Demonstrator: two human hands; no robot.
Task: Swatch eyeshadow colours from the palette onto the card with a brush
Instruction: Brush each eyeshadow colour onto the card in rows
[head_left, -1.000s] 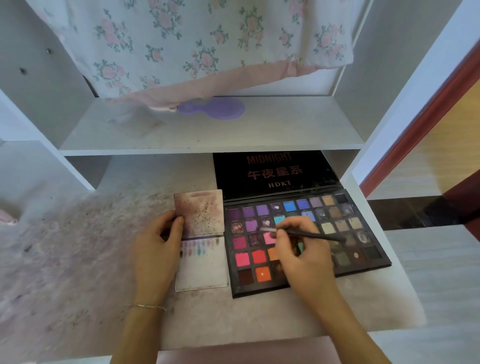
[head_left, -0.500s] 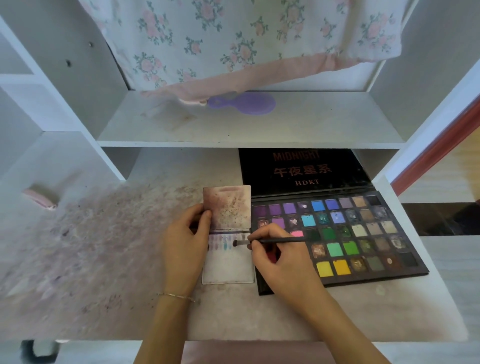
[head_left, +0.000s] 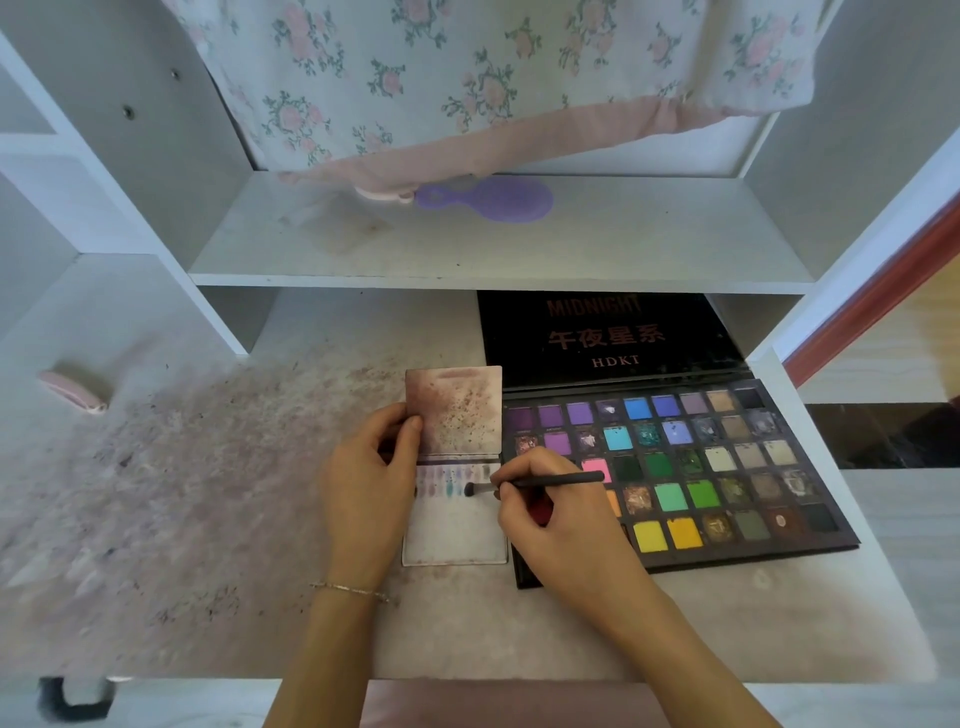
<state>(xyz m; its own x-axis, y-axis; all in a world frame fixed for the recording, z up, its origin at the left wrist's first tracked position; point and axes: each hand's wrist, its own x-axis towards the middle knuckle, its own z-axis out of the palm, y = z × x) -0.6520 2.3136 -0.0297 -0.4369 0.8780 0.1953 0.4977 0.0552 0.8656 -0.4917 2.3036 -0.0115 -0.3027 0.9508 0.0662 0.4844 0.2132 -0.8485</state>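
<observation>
Two hands work at the near edge of the desk (head_left: 218, 519). My right hand (head_left: 561, 525) pinches the brush (head_left: 540, 483) between thumb and curled fingers, the handle lying back over the palette (head_left: 779, 467) and the dark tip down on the card (head_left: 457, 530), at the right end of its row of small swatches. My left hand (head_left: 369, 488) steadies the card, thumb and fingers pinching the left edge of its raised, powder-stained upper flap. So I judge the step in hand to be laying a swatch on the card, with much of the lower panel bare below the row.

Next I would lift the tip, carry it right to an unused pan, load it, and come back to a bare spot beside the last mark, keeping the card pinned.

Just right of the card, touching it, the palette lies open, its black lid (head_left: 608, 338) propped behind. Farther back, a purple hairbrush (head_left: 493, 200) rests on the shelf (head_left: 623, 244) under floral cloth (head_left: 467, 78).
</observation>
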